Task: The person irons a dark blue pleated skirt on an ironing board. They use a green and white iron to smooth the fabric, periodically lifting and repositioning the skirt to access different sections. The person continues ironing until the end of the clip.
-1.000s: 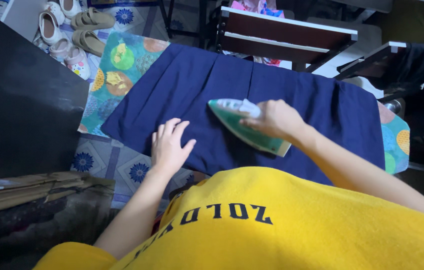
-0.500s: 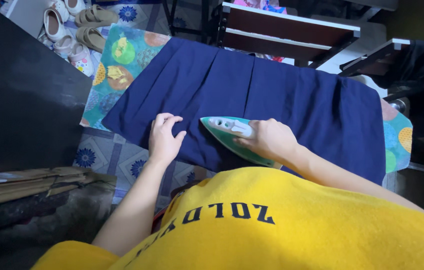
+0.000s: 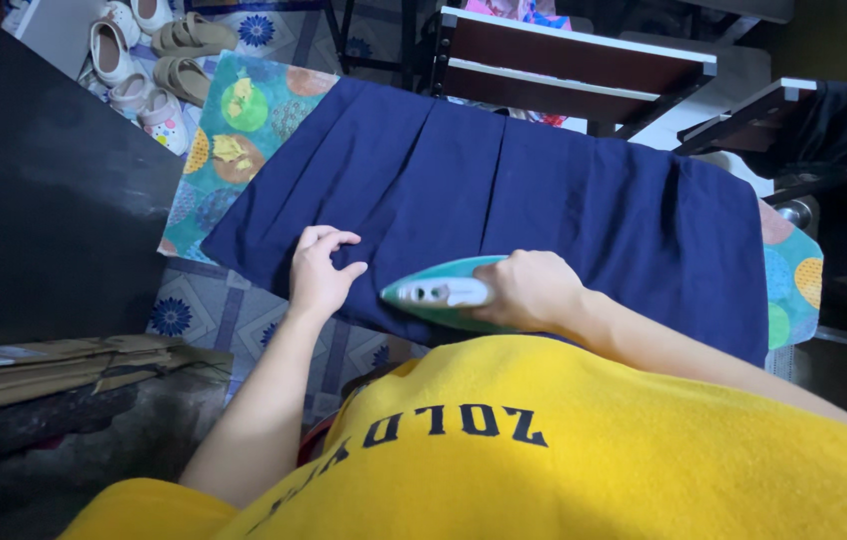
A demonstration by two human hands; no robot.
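A dark blue pleated garment (image 3: 504, 190) lies spread over an ironing board with a colourful patterned cover (image 3: 234, 120). My right hand (image 3: 529, 288) grips the handle of a green and white iron (image 3: 439, 292), which rests on the near hem of the garment with its tip pointing left. My left hand (image 3: 322, 270) lies on the cloth just left of the iron, fingers curled and pinching a pleat near the hem. My yellow shirt fills the lower part of the view and hides the board's near edge.
Several pairs of sandals and shoes (image 3: 149, 50) lie on the tiled floor at the upper left. A dark wooden bench (image 3: 574, 60) stands beyond the board. A dark surface (image 3: 34, 200) rises at the left, with flattened cardboard (image 3: 64, 365) below it.
My right hand has slid the iron leftward and toward the near hem, turning its tip to the left. My left hand has stayed on the cloth and curled its fingers.
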